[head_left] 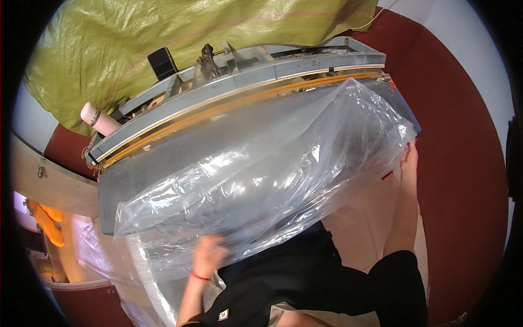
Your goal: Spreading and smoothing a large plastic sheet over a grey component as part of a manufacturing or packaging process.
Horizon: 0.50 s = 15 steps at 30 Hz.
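Note:
A large sheet of clear plastic film [272,185] lies crumpled over a grey work surface [117,191], and its near side hangs over the front edge. At the right end, my right hand [408,159] has its fingers closed on the film's edge, close to the corner of the surface. My left hand [210,255], with a red band at the wrist, is at the film's near edge on the left. Its fingers look curled but are smeared by motion, so whether they grip the film cannot be made out.
A grey metal frame [245,79] with an orange strip runs along the far side. A pink bottle [99,119] and a dark phone-like object [162,64] stand by it. Behind hangs a yellow-green woven sheet [218,22]. Orange gloves [49,223] lie at far left.

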{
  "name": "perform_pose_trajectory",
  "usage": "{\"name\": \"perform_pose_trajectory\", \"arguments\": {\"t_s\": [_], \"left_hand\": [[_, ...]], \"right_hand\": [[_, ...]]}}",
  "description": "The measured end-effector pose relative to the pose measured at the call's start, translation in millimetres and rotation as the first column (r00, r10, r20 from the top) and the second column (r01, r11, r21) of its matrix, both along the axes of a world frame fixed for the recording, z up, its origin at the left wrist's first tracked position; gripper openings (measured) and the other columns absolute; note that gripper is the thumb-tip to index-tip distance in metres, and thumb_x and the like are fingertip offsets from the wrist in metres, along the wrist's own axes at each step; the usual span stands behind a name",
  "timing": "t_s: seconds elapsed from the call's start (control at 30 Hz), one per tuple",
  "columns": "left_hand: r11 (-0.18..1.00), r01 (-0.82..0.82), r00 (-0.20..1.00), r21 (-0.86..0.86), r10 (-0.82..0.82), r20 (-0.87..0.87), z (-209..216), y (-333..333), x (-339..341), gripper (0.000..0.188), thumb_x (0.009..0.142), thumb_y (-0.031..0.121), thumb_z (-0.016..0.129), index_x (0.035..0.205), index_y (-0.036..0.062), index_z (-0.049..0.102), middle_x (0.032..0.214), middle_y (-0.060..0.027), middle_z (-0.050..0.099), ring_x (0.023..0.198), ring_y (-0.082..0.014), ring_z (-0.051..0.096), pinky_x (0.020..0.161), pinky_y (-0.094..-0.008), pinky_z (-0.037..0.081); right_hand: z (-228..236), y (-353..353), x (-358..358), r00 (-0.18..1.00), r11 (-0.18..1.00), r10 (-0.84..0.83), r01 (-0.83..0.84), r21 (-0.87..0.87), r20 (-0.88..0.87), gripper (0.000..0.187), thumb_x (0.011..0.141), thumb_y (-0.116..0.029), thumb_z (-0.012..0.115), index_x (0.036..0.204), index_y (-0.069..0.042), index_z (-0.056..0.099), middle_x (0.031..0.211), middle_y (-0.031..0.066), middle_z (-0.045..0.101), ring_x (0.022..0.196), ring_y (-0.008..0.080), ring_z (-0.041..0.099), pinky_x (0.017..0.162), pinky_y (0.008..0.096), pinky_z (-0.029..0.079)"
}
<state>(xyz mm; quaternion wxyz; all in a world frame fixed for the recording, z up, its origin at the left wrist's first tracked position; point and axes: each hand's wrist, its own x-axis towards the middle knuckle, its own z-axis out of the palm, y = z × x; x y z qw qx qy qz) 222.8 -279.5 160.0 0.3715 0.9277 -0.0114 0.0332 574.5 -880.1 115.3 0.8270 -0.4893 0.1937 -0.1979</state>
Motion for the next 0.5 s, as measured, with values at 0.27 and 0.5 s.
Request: {"name": "perform_pose_trajectory", "arguments": {"t_s": [0.27, 0.5], "left_hand": [[0.898, 0.315, 0.892, -0.308, -0.391, -0.229, -40.9, -26.4, 13.8, 0.01, 0.083, 0.012, 0.051, 0.089, 0.0048, 0.055, 0.069, -0.0067, 0.057, 0.059, -0.024, 0.056, 0.054, -0.0322, 0.046], [0.339, -0.308, 0.766, -0.889, 0.642, -0.021, 39.7, 159.9, -24.3, 0.02, 0.086, 0.026, 0.05, 0.089, 0.0068, 0.053, 0.074, 0.0056, 0.048, 0.066, -0.003, 0.044, 0.056, -0.0181, 0.037]], "right_hand": [[62.9, 58.7, -4.8, 0.947, 0.832, -0.222, 0.308, -0.462, 0.231, 0.014, 0.078, -0.008, 0.055, 0.09, -0.001, 0.058, 0.075, 0.0012, 0.056, 0.061, 0.0068, 0.048, 0.052, 0.0197, 0.038], [216.9, 259.0, -25.9, 0.794, 0.457, 0.608, -0.37, -0.809, -0.02, 0.013, 0.081, -0.016, 0.058, 0.086, -0.004, 0.056, 0.07, -0.0011, 0.055, 0.062, 0.0045, 0.047, 0.054, 0.0188, 0.037]]}}
